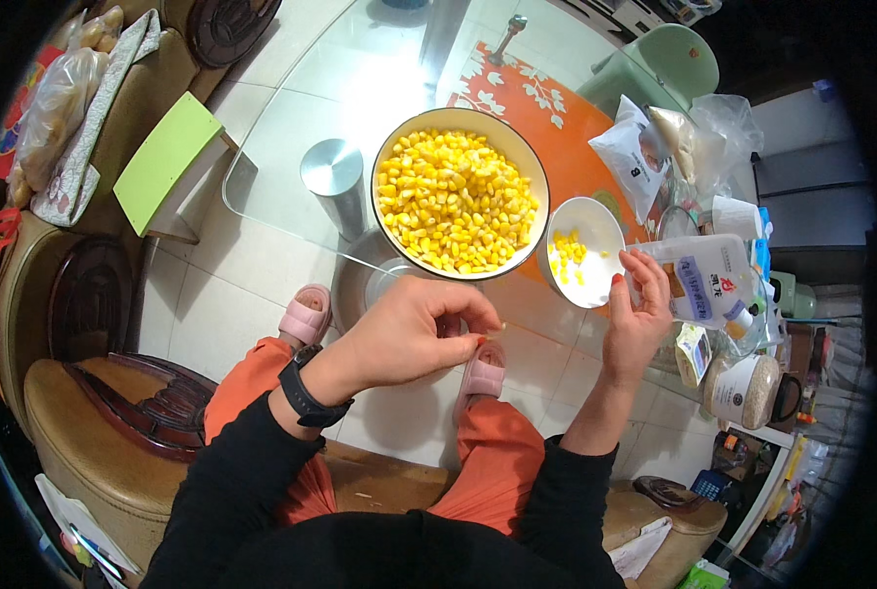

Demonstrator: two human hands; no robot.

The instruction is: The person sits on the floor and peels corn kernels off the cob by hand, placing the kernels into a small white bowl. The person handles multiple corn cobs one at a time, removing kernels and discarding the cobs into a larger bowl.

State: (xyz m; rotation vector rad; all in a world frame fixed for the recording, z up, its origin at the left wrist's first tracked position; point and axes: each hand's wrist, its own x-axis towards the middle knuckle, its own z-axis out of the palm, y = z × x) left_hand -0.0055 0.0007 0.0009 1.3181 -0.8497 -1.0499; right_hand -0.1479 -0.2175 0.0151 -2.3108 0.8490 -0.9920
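Observation:
My left hand (416, 335), with a dark watch on the wrist, pinches a small pale bit (503, 326) between thumb and forefinger; it is too small to name surely. Just beyond that hand, a large cream bowl with a dark rim (543, 202) holds a heap of yellow corn kernels (457, 199). To its right is a smaller white bowl (596, 283) with a few loose kernels (569, 250) inside. My right hand (638, 313) hovers at the near right rim of the white bowl, thumb and fingers apart, with nothing seen between them.
A metal cup (333, 173) stands on the glass table (298, 96), left of the large bowl. A steel basin (350, 287) shows below the table edge. Starch packet (703, 280), bags and a grain jar (741, 390) crowd the right. A green-topped stool (169, 158) stands left.

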